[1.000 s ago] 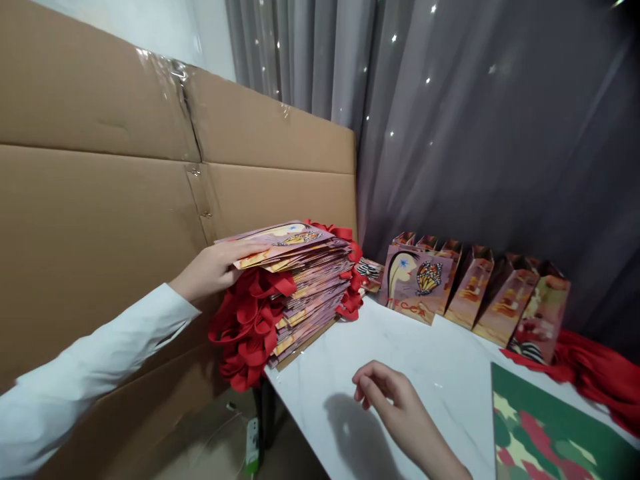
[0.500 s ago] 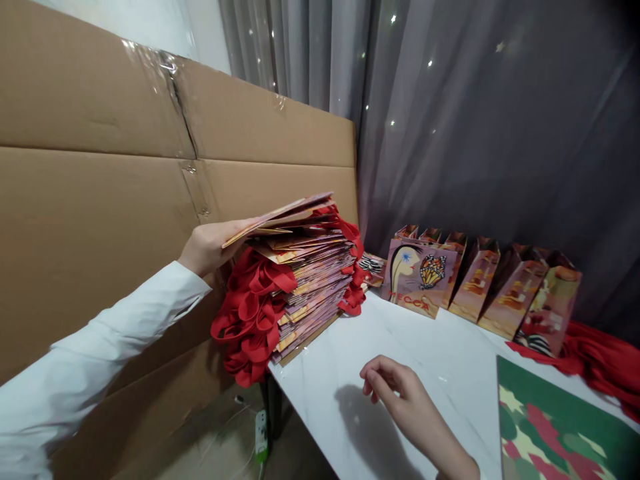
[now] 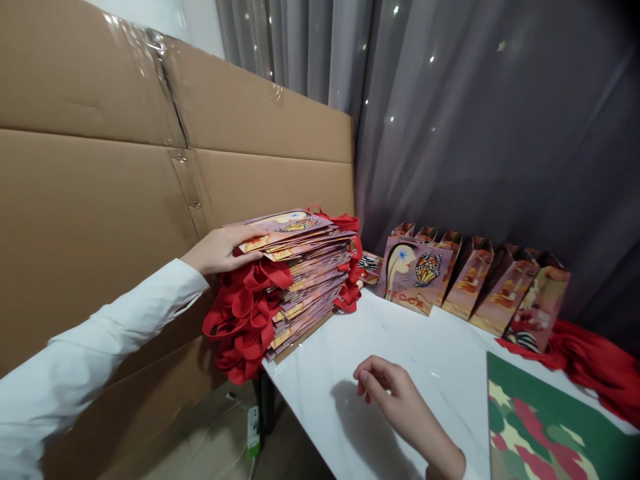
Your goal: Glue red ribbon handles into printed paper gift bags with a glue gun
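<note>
Left hand (image 3: pixel 223 250) on the near left corner of the stack of flat bags (image 3: pixel 310 273), fingers laid over the top one, thumb at the edge below; the palm is turned away, so whether it grips any bag, I cannot tell. The stack sits at the white table's (image 3: pixel 395 340) left corner, by the cardboard (image 3: pixel 270 187), red ribbons (image 3: pixel 250 313) spilling off both sides and covering part of its layers. Right hand (image 3: pixel 383 383) hovers over the tabletop, fingers loosely curled, half open, nothing visible in it, its palm side hidden. Behind, the standing bags (image 3: pixel 467 283) overlap, the front one masking its neighbours. Over on the right, the red cloth (image 3: pixel 590 360) and green patterned sheet (image 3: pixel 550 427) run out of view.
</note>
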`<act>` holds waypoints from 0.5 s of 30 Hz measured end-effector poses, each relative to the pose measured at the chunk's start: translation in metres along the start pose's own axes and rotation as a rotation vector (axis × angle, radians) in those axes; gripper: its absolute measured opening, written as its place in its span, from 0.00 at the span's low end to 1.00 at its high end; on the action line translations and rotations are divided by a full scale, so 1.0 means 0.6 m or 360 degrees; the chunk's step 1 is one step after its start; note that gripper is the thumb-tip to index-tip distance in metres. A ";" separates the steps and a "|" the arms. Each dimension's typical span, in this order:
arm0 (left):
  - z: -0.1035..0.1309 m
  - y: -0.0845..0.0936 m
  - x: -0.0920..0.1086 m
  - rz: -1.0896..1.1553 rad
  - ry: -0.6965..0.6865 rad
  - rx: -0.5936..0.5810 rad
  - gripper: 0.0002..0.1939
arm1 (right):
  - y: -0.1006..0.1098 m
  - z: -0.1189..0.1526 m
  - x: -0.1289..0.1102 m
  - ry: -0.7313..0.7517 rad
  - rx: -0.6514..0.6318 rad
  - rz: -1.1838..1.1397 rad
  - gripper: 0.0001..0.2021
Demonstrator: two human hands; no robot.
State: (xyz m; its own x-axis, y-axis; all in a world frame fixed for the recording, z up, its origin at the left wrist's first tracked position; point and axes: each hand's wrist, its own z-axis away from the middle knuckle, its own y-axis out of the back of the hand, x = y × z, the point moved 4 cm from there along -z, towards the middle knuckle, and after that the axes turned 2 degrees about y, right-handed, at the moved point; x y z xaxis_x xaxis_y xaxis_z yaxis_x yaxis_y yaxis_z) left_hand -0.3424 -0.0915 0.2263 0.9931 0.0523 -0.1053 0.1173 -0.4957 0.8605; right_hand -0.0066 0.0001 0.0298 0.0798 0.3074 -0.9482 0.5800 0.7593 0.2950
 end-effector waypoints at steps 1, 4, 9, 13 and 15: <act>-0.002 -0.001 0.006 -0.0028 0.0000 -0.0034 0.37 | 0.000 -0.001 0.001 -0.0005 -0.0001 -0.0005 0.14; -0.009 0.004 0.033 -0.0171 0.0082 -0.0084 0.41 | -0.001 0.001 0.001 -0.0010 0.0016 -0.0008 0.15; -0.019 0.018 0.090 -0.0181 0.0122 -0.0014 0.43 | 0.016 -0.008 -0.009 0.0029 0.0137 0.0017 0.19; -0.005 0.019 0.100 0.0011 0.0250 0.0375 0.35 | 0.077 -0.095 -0.058 0.0166 0.0467 0.0019 0.22; 0.012 0.014 0.089 0.0165 0.0461 0.0667 0.34 | 0.114 -0.171 -0.093 0.0170 0.0630 -0.0055 0.23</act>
State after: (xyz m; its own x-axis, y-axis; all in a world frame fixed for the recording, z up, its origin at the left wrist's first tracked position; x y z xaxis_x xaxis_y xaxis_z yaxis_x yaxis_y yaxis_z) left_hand -0.2886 -0.0989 0.2245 0.9676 0.1927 0.1631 0.0641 -0.8124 0.5796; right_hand -0.0546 0.0939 0.1148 -0.0176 0.3594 -0.9330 0.8495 0.4975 0.1756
